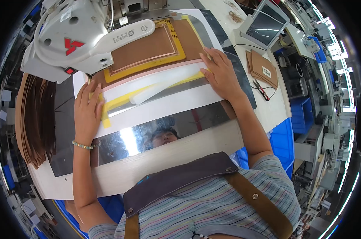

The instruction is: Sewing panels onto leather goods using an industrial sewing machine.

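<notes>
Beneath the sewing machine head lies a brown panel [190, 40], with a yellow-edged rectangular frame [176, 58] on top of it. My left hand [87, 113] rests flat at the left end of the panel's near edge, fingers stretched forward. At the right end, my right hand [223, 75] lies with fingers spread over the panel's corner. Between the hands a white sheet [160, 114] carries yellow tape strips [130, 97] and a translucent strip [156, 91]. Neither hand grips anything. Part of the panel is hidden by the machine.
The white sewing machine head [77, 40] overhangs the far left. Brown pieces [35, 115] are stacked at the left. On the right are thread snips [261, 91], brown pieces with a label [264, 71] and a screen [266, 24]. A shiny metal plate [212, 119] lies nearest me.
</notes>
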A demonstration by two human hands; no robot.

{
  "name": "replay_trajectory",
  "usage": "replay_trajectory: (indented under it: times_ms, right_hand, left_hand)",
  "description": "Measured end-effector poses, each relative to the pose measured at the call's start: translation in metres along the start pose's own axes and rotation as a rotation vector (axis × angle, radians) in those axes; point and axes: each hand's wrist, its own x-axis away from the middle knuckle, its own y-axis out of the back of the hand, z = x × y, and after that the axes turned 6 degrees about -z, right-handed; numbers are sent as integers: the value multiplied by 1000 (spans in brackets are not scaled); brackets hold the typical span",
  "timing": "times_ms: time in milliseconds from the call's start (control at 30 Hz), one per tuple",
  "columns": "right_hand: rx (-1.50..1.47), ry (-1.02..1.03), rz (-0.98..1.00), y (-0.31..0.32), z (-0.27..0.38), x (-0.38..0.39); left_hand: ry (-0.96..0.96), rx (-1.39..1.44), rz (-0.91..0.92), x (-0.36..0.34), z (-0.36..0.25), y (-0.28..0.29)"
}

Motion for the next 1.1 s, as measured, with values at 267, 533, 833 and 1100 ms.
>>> replay_trajectory:
  times_ms: [267, 533, 833, 1100]
  right_hand:
    - [62, -6, 61, -1, -5, 2]
    - [72, -3, 75, -6, 2, -5]
    - [92, -4, 105, 2, 3, -2]
    - [53, -12, 79, -3, 3, -2]
  left_hand:
    - [69, 39, 58, 3, 1, 0]
    - [70, -38, 9, 7, 3, 5]
    - [82, -64, -62, 9, 1, -1]
    - [103, -52, -14, 11, 2, 4]
